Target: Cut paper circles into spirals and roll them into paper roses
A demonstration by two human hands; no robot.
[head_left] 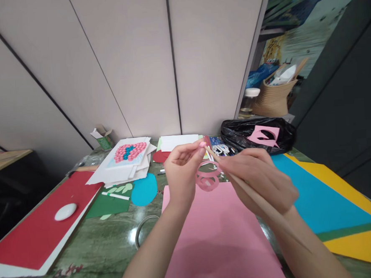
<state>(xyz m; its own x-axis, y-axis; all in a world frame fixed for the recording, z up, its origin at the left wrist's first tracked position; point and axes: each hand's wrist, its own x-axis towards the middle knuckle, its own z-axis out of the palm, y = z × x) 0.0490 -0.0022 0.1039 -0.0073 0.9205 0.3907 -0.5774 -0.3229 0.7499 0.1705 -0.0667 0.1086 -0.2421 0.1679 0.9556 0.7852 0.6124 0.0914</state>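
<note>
My left hand (182,168) pinches a small pink paper roll (202,144) between thumb and fingertips, raised above the table. A long, thin wooden stick (245,187) is gripped in my right hand (263,176), its tip against or just beside the roll; I cannot tell whether it goes inside. Between the hands a curled pink paper strip (208,183) hangs or lies in loops; where it joins the roll is hidden. Below both forearms lies a flat pink paper sheet (216,233).
At left are red sheets (37,232) with a white oval object (66,211), and a picture with a pink-and-blue heart (130,152). A blue paper piece (143,189) and tape ring (139,234) lie nearer. Blue sheets (321,198) and a black bag (235,131) are at right.
</note>
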